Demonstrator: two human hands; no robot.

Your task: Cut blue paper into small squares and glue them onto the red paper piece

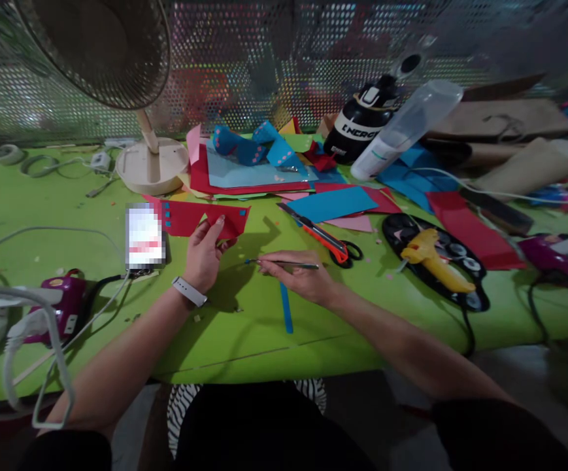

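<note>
Counter: green, littered with paper scraps around my grips.
Red paper: my left hand pinches its lower edge.
Tweezers: my right hand is closed on them, tips just right of the paper.
Risk: I judge the one-edge pinch could let the sheet sag or tear.

Only readable bit: white letters "NCRO" on the black bottle at the back of the green table, first letter cut off. Phone screen blurred, unreadable.
</note>
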